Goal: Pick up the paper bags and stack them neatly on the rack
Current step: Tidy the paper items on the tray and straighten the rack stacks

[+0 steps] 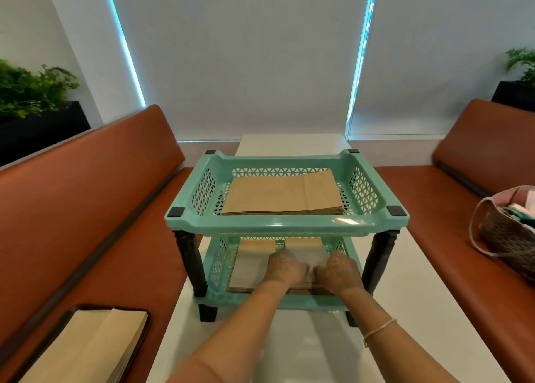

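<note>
A mint-green two-tier plastic rack stands on the white table. Its top tier holds a neat stack of brown paper bags. The lower tier holds more paper bags lying flat. Both my hands reach into the lower tier at its front. My left hand and my right hand sit side by side on the lower stack, fingers bent over its top near the front edge, gripping the bags. My thumbs are hidden.
A dark tray with more brown paper bags lies on the orange bench at the left. A woven bag sits on the right bench. Black rack legs stand at the corners. Planters stand behind both benches.
</note>
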`<action>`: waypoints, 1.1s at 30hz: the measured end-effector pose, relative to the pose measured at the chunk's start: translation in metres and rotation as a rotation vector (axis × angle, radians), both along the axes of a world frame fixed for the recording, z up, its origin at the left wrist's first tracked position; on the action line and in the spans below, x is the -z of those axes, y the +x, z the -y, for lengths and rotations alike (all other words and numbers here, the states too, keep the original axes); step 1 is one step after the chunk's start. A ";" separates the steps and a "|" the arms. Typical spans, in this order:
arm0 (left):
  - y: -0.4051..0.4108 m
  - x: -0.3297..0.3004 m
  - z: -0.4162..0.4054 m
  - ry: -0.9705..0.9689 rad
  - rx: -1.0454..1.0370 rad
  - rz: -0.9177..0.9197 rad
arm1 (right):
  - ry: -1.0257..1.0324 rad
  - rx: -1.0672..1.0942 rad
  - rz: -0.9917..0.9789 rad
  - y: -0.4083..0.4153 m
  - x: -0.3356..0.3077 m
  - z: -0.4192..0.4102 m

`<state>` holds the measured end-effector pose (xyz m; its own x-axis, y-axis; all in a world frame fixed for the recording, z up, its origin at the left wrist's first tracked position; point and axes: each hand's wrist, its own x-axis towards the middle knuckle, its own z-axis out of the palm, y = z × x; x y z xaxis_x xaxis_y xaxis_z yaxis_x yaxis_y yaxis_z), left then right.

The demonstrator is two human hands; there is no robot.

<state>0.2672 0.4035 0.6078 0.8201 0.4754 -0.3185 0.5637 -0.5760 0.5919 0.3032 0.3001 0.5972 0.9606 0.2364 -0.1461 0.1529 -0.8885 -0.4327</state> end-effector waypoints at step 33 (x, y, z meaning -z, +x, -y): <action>-0.006 -0.007 0.009 -0.019 -0.029 -0.041 | 0.070 0.093 -0.051 0.002 0.019 -0.007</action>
